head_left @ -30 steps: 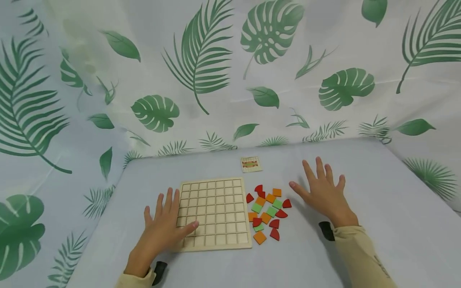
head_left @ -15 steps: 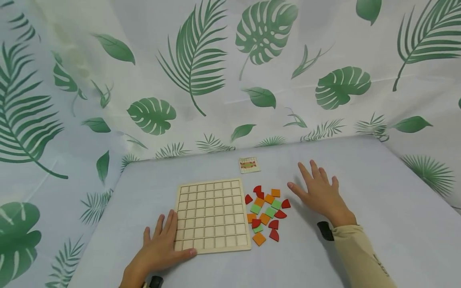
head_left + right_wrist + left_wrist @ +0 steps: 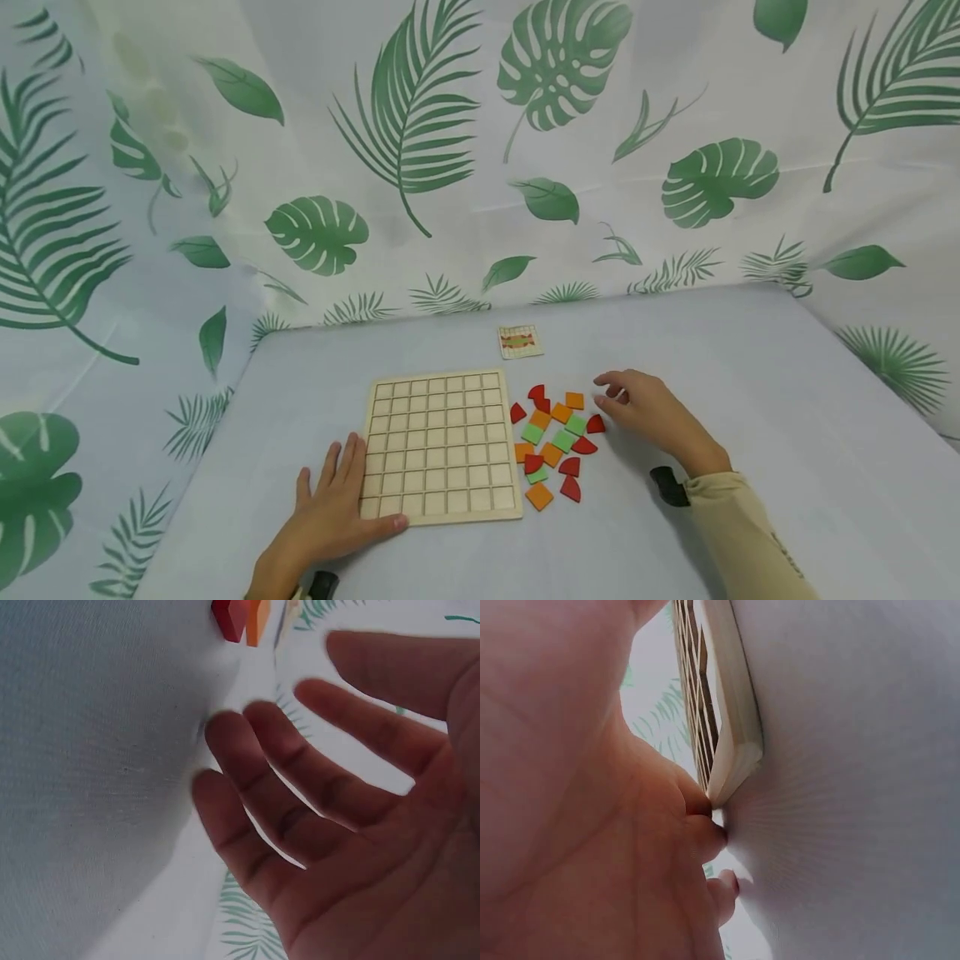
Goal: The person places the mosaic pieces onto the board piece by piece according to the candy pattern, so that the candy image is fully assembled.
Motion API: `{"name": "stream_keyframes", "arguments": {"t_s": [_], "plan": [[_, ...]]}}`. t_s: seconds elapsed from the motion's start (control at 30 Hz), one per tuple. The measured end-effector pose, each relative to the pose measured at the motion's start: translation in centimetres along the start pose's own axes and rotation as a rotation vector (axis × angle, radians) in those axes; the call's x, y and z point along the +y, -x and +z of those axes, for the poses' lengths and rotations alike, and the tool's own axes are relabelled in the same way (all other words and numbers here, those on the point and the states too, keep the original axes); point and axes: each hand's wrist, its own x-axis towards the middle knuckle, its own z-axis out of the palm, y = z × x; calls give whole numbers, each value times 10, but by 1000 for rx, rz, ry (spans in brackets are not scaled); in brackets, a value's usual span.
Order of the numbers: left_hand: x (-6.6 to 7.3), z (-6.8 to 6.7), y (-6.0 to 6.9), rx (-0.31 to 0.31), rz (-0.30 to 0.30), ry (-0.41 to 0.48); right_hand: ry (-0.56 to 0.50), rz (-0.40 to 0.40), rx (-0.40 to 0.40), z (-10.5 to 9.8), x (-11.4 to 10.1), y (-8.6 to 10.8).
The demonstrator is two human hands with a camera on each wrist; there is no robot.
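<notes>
A square wooden grid board [image 3: 442, 446] lies on the table. My left hand [image 3: 326, 512] rests at its lower left corner, thumb along the near edge and fingers, fairly straight, along the left side. In the left wrist view the board's edge [image 3: 739, 742] meets the fingers. To the board's right lie loose flat tiles: orange squares [image 3: 539, 497], green squares [image 3: 565, 441] and red quarter-circles [image 3: 571, 489]. My right hand [image 3: 648, 412] hovers just right of the tiles, fingers loosely bent and holding nothing. A red piece [image 3: 230, 619] shows beyond its fingertips in the right wrist view.
A small pattern card [image 3: 521, 342] with a red, orange and green design on a grid lies behind the board and tiles. A leaf-printed cloth [image 3: 450, 167] hangs behind the pale table [image 3: 750, 375] and along its sides.
My left hand has come down and back to the board's near left corner. My right hand has moved slightly toward the tiles, its spread fingers now bent. Board and tiles stay put.
</notes>
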Motion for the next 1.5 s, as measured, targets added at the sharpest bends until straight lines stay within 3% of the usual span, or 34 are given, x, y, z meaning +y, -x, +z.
{"name": "stream_keyframes", "arguments": {"t_s": [0.2, 0.43, 0.8, 1.07, 1.23, 1.5], "plan": [[0, -3, -2, -24, -22, -17, -20, -33, -89, 2, 2, 0], [-8, 2, -8, -5, -25, -19, -20, -92, -106, 8, 8, -1], [-10, 4, -7, -23, -20, 51, -55, -69, -144, 10, 10, -3], [-23, 1, -6, 3, 59, 65, -51, -98, -172, -4, 14, -7], [-23, -7, -1, -14, 98, 112, -157, -77, -172, -9, 9, -11], [-16, -13, 2, -55, 65, 78, -381, 22, -190, 4, -10, -26]]}}
